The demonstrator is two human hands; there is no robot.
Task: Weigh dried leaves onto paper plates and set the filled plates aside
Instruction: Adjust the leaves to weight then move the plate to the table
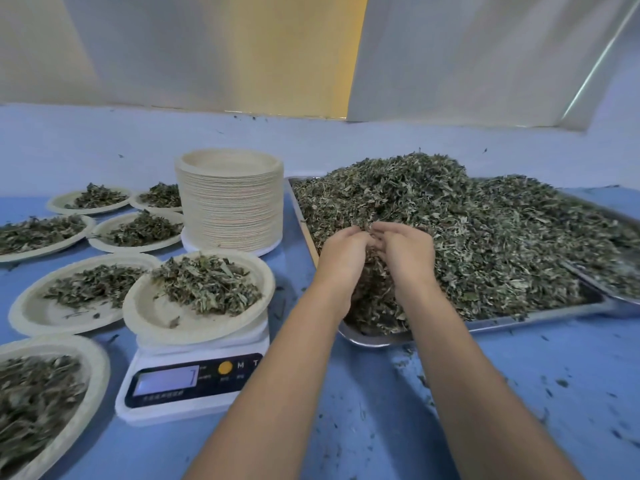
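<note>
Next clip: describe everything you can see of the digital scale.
The digital scale is a low white plastic-looking body with a dark front panel, a lit pale display whose reading is blurred, and a round yellow button. It sits flat on the blue table, carrying a paper plate of dried leaves that overhangs it.

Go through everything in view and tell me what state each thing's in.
Scale: switched on, display lit.
Plate on the scale: loaded.
Plate stack: empty.
Tray: heaped with dried leaves.
Plates at left: filled, set aside.
Left hand: grips dried leaves.
Right hand: grips dried leaves.
</note>
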